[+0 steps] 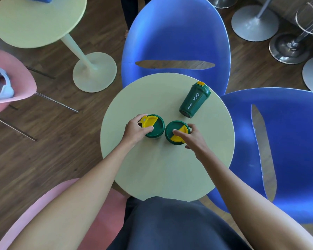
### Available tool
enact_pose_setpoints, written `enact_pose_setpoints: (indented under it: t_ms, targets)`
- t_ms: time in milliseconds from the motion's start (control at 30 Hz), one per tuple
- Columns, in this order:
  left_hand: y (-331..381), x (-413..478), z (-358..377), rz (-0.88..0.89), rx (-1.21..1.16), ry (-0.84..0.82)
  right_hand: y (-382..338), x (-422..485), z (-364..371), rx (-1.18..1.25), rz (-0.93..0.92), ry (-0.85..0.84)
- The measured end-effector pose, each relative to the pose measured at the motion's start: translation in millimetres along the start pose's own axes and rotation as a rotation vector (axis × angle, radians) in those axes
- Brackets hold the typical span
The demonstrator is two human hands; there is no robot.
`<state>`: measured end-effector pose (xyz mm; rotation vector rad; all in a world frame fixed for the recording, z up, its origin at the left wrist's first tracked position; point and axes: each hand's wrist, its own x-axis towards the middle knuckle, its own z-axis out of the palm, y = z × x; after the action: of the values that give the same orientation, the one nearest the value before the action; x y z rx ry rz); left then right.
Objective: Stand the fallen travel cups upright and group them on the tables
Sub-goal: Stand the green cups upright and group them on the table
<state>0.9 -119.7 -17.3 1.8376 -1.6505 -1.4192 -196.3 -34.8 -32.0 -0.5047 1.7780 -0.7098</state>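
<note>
Left hand (pixel 136 128) grips the rim of one upright green travel cup (pixel 154 126), right hand (pixel 192 137) rests fingers on the lid of the second cup (pixel 176 133), both mid-surface (pixel 152 174). Nudge them together w/o tipping. Third cup (pixel 194 99) lies fallen nr the far right edge, printed "OKK".

Round table (pixel 161 168) bears two upright cups (pixel 154 126) (third cup (pixel 194 99) fallen).
</note>
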Motion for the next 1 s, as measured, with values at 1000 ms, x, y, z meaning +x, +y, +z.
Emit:
enact_pose_setpoints:
  t_ms: [1000]
  targets:
    - [-9, 8, 2, -0.058, -0.018, 0.023, -68, 129, -44, 0.05, 0.001, 0.32]
